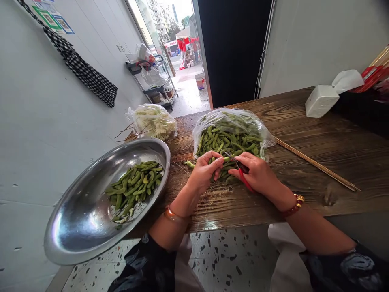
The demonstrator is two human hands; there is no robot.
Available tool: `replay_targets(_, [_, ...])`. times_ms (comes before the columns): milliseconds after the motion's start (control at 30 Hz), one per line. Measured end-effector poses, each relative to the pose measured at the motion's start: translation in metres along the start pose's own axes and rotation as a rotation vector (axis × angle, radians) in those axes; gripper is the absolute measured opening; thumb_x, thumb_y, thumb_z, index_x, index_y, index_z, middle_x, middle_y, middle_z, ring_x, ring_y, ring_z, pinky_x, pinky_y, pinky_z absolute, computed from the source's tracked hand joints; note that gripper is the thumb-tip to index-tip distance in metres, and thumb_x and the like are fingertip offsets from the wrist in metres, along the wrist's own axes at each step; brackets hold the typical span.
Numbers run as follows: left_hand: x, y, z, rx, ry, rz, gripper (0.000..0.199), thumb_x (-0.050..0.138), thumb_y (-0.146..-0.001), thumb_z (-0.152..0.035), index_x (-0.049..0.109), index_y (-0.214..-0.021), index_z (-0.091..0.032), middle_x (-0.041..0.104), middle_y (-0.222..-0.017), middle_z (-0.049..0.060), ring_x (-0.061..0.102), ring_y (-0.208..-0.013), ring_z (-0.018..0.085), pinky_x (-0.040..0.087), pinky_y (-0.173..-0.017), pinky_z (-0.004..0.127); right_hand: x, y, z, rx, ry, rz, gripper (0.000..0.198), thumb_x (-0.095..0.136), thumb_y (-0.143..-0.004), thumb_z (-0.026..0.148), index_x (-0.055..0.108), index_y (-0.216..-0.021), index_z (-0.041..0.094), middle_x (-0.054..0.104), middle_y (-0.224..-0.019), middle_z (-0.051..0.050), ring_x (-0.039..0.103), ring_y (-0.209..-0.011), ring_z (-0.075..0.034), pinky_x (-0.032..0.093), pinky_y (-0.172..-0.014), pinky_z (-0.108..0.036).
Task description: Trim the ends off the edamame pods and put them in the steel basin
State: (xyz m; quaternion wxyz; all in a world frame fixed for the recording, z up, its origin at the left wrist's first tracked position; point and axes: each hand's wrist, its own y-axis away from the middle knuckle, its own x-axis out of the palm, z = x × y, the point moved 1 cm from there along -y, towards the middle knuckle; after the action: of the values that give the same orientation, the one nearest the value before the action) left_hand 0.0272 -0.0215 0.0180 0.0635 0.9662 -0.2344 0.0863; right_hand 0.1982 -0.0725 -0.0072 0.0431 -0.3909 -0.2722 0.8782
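Observation:
Between thumb and fingers, my left hand pinches a green edamame pod. A pair of scissors with red handles is in my right hand, its blades at the tip of that pod. Just beyond both hands lies a clear plastic bag, opened toward me and full of edamame pods. To the left, a large metal bowl holds a heap of pods. One loose pod rests on the table beside my left hand.
Behind the bowl is a bag of pale vegetables with thin sticks. Bamboo skewers lie right of the pod bag on the wooden table. A tissue pack stands at the back right. Past the table, a cart is near the doorway.

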Motion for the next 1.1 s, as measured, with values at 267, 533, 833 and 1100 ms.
replay_targets(267, [-0.011,-0.008,-0.005,0.091,0.152,-0.132,0.031,0.075,-0.069,-0.035,0.051,-0.076,-0.016,0.047,-0.057,-0.007,0.042,-0.044,0.003,0.034,-0.036,0.014,0.002,-0.001,-0.005,-0.009,-0.033,-0.077,0.033,0.059,-0.087,0.047,0.063,-0.105,0.019,0.065,-0.095,-0.008,0.063,-0.083,-0.022,0.052,-0.074,-0.035])
replay_targets(533, [-0.031,-0.009,-0.015,0.098,0.041,-0.199,0.028,0.072,-0.069,-0.028,0.048,-0.077,-0.017,0.059,-0.068,-0.003,0.054,-0.051,0.007,0.039,-0.043,0.016,-0.002,-0.002,-0.007,-0.001,-0.036,-0.122,0.033,0.061,-0.086,0.046,0.064,-0.104,0.018,0.065,-0.092,-0.008,0.063,-0.082,-0.021,0.051,-0.072,-0.034])
replay_targets(833, [-0.042,-0.01,-0.017,0.104,-1.331,-0.135,0.007,0.065,-0.073,-0.026,0.068,-0.074,-0.02,0.061,-0.065,0.001,0.054,-0.066,0.016,0.039,-0.063,0.026,0.0,-0.001,-0.008,0.002,-0.039,-0.117,0.034,0.061,-0.086,0.045,0.064,-0.105,0.017,0.066,-0.095,-0.009,0.063,-0.085,-0.023,0.051,-0.076,-0.036])
replay_targets(1100, [-0.045,-0.008,-0.014,0.126,-1.591,-0.018,0.016,0.06,-0.077,-0.022,0.071,-0.088,-0.023,0.066,-0.092,0.006,0.06,-0.084,0.021,0.043,-0.07,0.03,0.0,-0.001,-0.007,0.008,-0.021,-0.093,0.034,0.061,-0.086,0.044,0.063,-0.105,0.016,0.065,-0.095,-0.009,0.063,-0.085,-0.023,0.052,-0.075,-0.037])
